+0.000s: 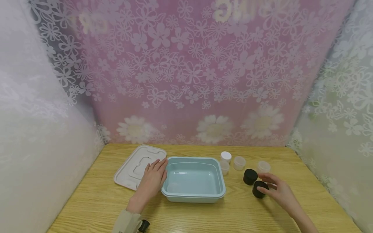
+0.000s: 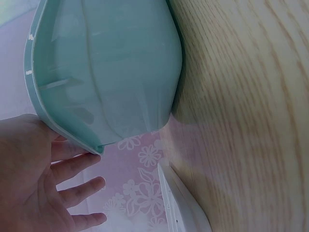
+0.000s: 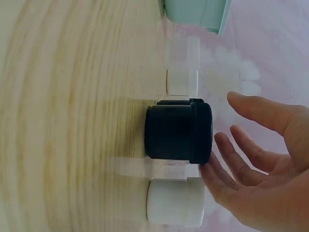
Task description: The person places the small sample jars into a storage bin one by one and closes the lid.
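A light blue plastic basin [image 1: 192, 186] stands in the middle of the wooden table. My left hand [image 1: 153, 177] rests at its left rim, fingers extended; in the left wrist view the fingertips [image 2: 94, 159] meet the rim's corner. On the right, two black lidded jars stand upright, the nearer jar [image 1: 260, 190] and the farther jar [image 1: 250, 177]. My right hand [image 1: 276, 189] is spread around the nearer one. In the right wrist view the thumb stands apart from that jar [image 3: 176, 130], and the other fingers are close beside its lid.
A white lid [image 1: 132, 170] lies flat left of the basin. Right of it stand a white-topped jar [image 1: 225, 156] and small translucent tubs [image 1: 239, 163], with another pale tub [image 1: 263, 167] behind the black jars. Flowered curtains [image 1: 204, 81] hang at the back and both sides.
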`<state>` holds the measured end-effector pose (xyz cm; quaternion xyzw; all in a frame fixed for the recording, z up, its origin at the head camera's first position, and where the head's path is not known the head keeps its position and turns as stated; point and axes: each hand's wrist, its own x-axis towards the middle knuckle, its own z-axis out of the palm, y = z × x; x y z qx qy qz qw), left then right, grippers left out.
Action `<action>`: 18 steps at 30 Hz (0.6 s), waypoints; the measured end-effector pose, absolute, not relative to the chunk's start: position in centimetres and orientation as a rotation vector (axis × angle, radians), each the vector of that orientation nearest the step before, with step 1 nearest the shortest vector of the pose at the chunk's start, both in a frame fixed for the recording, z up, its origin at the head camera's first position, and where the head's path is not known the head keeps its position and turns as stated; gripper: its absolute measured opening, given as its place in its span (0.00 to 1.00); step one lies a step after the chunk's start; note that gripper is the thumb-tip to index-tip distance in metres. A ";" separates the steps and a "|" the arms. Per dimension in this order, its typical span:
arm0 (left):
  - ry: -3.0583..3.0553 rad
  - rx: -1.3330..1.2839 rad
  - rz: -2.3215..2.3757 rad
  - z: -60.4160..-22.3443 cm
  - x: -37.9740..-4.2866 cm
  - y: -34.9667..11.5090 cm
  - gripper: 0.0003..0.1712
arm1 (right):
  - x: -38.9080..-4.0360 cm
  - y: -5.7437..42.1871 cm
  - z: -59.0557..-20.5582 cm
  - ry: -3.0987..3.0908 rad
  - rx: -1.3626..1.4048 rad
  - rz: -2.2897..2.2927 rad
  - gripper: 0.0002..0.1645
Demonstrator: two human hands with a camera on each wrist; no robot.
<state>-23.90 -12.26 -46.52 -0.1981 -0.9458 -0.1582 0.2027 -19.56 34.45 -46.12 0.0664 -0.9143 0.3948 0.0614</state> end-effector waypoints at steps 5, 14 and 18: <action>-2.642 -0.553 -0.445 -46.5 -23.8 -12.2 0.24 | -19.4 34.6 -46.3 -2.802 0.189 1.234 0.34; -2.653 -0.545 -0.450 -46.5 -23.9 -12.2 0.24 | -19.2 34.7 -46.9 -2.874 0.203 1.521 0.41; -2.661 -0.546 -0.454 -46.6 -23.9 -12.3 0.24 | -19.3 34.6 -46.9 -2.900 0.149 1.468 0.41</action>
